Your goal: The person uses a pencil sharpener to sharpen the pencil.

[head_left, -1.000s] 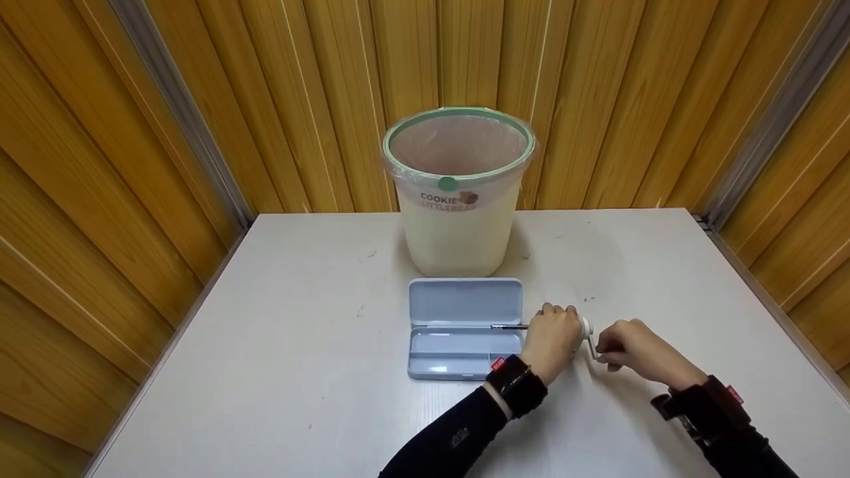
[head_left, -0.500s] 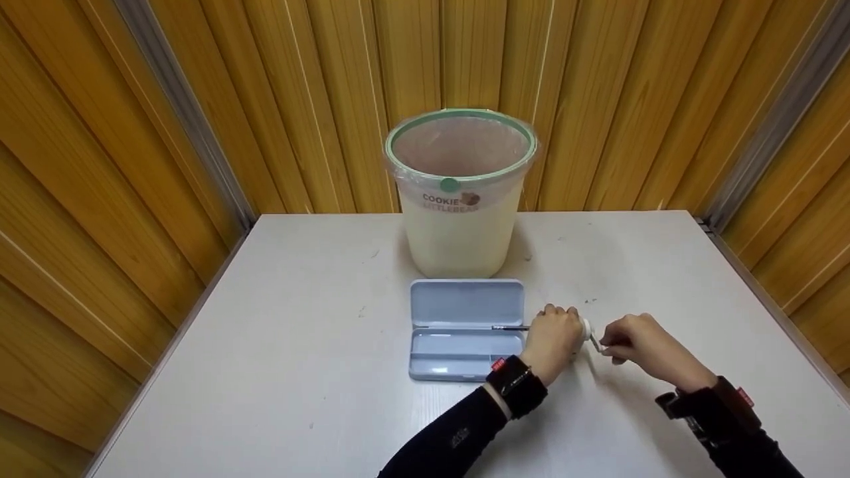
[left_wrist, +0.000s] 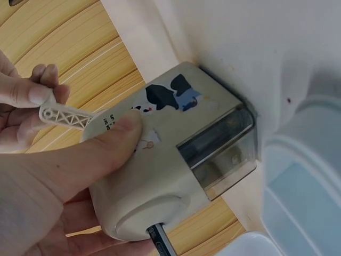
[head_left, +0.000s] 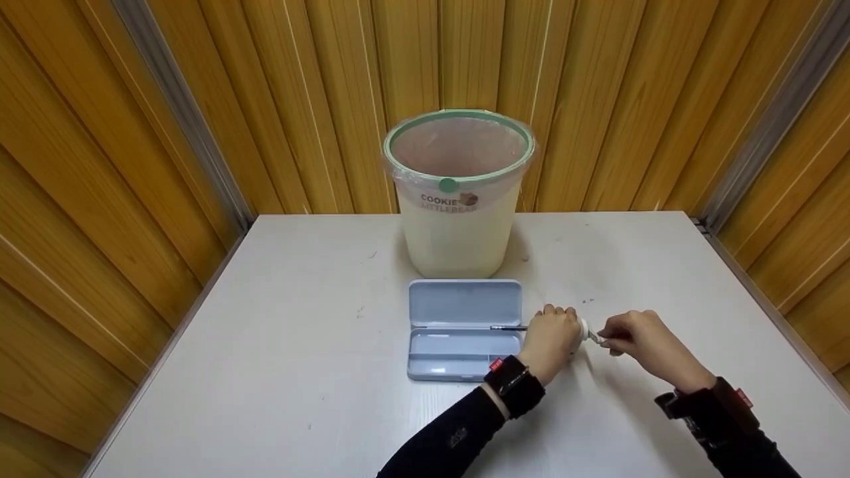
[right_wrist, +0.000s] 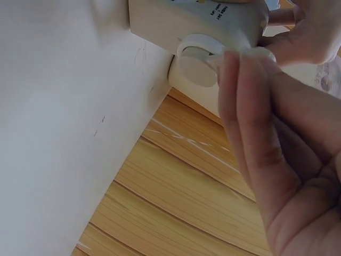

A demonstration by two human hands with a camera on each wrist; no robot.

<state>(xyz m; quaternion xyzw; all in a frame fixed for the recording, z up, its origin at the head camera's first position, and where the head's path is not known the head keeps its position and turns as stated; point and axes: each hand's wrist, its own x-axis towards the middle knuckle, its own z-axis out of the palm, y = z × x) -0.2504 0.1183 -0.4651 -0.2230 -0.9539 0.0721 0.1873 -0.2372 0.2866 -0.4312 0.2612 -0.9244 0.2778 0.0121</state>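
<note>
My left hand (head_left: 552, 338) grips a cream crank pencil sharpener (left_wrist: 154, 181), its thumb (left_wrist: 114, 138) across the printed side and fingers on the opposite side. A dark pencil (left_wrist: 161, 240) sticks out of the sharpener's front hole; in the head view its free end reaches over an opened light-blue pencil case (head_left: 465, 302). My right hand (head_left: 644, 340) pinches the knob end of the crank handle (left_wrist: 66, 118) between thumb and fingers. The sharpener has a clear shavings drawer (left_wrist: 226, 162). The left hand hides most of the sharpener in the head view.
Behind the pencil case stands a tall cream bin (head_left: 458, 232) with a green rim and a clear liner. Everything rests on a white table (head_left: 299, 332). Wood-patterned panels (head_left: 332, 99) enclose the back and both sides.
The crank handle has turned, and my right hand has shifted with it, slightly outward and then up a little. My left hand, sharpener and pencil stay in place.
</note>
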